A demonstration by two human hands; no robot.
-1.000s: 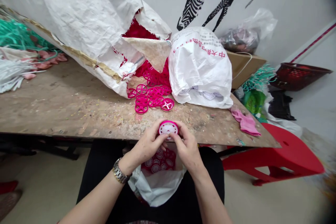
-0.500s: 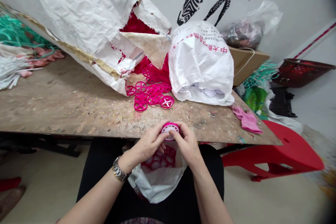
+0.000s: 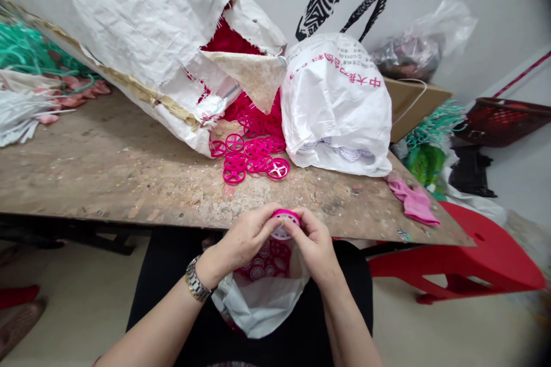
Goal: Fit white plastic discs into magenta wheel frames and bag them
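Note:
My left hand (image 3: pixel 245 238) and my right hand (image 3: pixel 313 241) pinch one pink wheel with a white insert (image 3: pixel 283 221) between their fingertips, just above the near edge of the wooden table (image 3: pixel 107 172). Below the hands, a white plastic bag (image 3: pixel 258 304) rests on my lap and holds several finished pink-and-white wheels (image 3: pixel 264 258). Loose pink wheels (image 3: pixel 253 157) lie on the table ahead, spilling from a torn white woven sack (image 3: pixel 142 40). A white printed plastic bag (image 3: pixel 340 103) beside them holds white inserts (image 3: pixel 344 153).
A pink cloth (image 3: pixel 413 200) lies at the table's right end. A red plastic stool (image 3: pixel 473 258) stands to the right. Green and pink plastic parts (image 3: pixel 38 69) pile at the far left. A cardboard box (image 3: pixel 413 103) and a red basket (image 3: pixel 503 120) sit behind.
The wheel has tilted in my fingers, and both hands have dropped slightly toward the lap bag. The view has shifted a little.

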